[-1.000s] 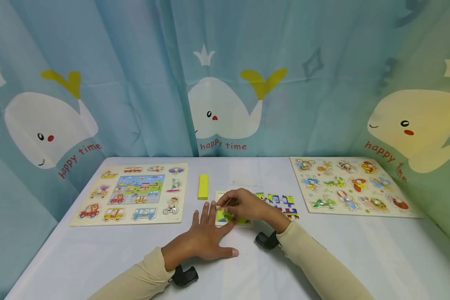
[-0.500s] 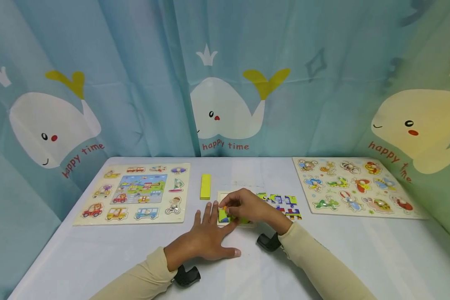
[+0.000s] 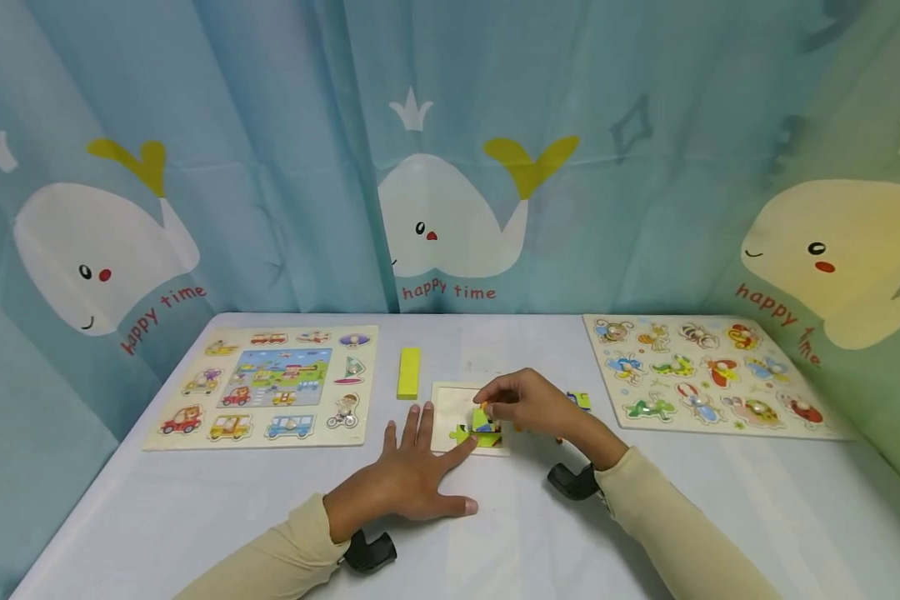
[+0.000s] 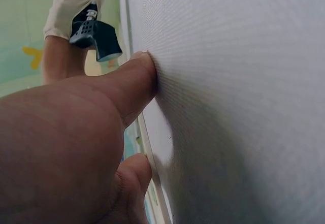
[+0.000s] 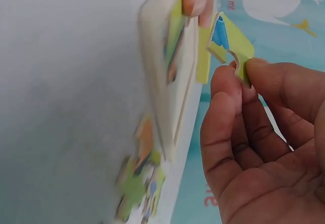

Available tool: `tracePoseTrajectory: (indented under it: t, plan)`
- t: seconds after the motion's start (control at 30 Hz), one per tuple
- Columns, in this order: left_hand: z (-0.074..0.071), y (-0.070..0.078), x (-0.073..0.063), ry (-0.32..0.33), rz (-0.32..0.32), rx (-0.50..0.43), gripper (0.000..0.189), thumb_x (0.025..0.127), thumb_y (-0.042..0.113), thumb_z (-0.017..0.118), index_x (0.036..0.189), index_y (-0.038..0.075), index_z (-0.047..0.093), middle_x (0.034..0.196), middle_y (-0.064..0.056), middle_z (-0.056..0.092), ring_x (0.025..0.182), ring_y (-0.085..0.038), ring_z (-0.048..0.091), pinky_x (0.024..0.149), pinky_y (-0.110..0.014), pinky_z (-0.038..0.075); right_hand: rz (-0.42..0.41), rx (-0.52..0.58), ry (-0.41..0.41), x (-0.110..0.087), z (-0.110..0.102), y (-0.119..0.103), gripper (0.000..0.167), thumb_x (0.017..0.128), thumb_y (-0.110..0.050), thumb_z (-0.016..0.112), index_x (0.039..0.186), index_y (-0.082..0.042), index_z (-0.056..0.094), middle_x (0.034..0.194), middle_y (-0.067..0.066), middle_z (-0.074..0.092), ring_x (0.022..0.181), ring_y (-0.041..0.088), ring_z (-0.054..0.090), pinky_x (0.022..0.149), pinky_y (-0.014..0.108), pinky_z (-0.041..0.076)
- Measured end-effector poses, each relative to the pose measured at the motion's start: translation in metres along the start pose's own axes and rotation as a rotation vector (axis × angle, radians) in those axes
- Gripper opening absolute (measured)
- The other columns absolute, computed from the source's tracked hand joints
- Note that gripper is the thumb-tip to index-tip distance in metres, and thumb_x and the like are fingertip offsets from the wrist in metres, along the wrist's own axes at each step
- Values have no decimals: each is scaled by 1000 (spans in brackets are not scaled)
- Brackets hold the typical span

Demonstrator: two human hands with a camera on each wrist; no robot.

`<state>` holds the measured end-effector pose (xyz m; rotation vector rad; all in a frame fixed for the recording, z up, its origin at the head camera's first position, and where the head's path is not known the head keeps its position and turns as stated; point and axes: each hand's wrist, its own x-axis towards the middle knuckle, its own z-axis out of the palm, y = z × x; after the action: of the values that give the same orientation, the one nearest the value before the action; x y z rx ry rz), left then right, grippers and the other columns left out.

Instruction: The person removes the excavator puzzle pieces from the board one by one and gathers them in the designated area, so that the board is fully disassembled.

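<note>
My left hand (image 3: 412, 475) lies with fingers spread on the white cloth. Its index finger reaches over the near edge of a small wooden puzzle tray (image 3: 442, 396). Between thumb and fingers my right hand (image 3: 540, 408) pinches a yellow-green jigsaw piece (image 3: 482, 419), held tilted above the tray. Blue print and a curved notch show on that jigsaw piece (image 5: 231, 38) in the right wrist view. A green piece (image 3: 461, 433) lies inside the tray's near part. In the left wrist view the left thumb (image 4: 137, 76) rests against the cloth.
Loose jigsaw pieces (image 5: 137, 183) lie beside the tray, mostly behind the right hand in the head view. A yellow block (image 3: 408, 373) is beyond the tray. A vehicle puzzle board (image 3: 255, 429) lies left, an insect puzzle board (image 3: 708, 375) right. A whale-print curtain (image 3: 315, 208) stands behind.
My right hand has lifted the jigsaw piece off the tray's left part and moved right with it, baring the tray floor there. The left hand stays in place.
</note>
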<state>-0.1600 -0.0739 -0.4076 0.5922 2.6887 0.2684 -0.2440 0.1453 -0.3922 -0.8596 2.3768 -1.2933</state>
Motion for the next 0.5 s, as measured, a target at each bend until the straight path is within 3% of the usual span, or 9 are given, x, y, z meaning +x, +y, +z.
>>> tracePoseTrajectory:
  t: [0.13, 0.37, 0.5]
  plan:
    - [-1, 0, -1, 2, 3, -5, 83, 82, 76, 52, 153, 41, 26, 159, -25, -4, 144, -43, -8, 107, -67, 4, -6, -2, 10, -7, -4, 7, 19, 92, 2, 61, 109, 5, 69, 97, 10, 70, 80, 20, 64, 66, 29, 51]
    - [1, -1, -1, 3, -2, 3, 83, 82, 76, 51, 153, 41, 26, 159, -25, -4, 144, -43, -8, 107, -67, 4, 2, 17, -22, -20, -15, 13, 21, 93, 1, 59, 111, 8, 67, 84, 10, 69, 72, 27, 63, 59, 31, 49]
    - [1, 0, 0, 7, 0, 10, 83, 82, 77, 51, 153, 41, 26, 158, -25, -4, 144, -43, -8, 107, -66, 4, 34, 3, -33, -27, -19, 16, 20, 94, -1, 60, 111, 5, 68, 87, 8, 70, 67, 25, 61, 50, 28, 45]
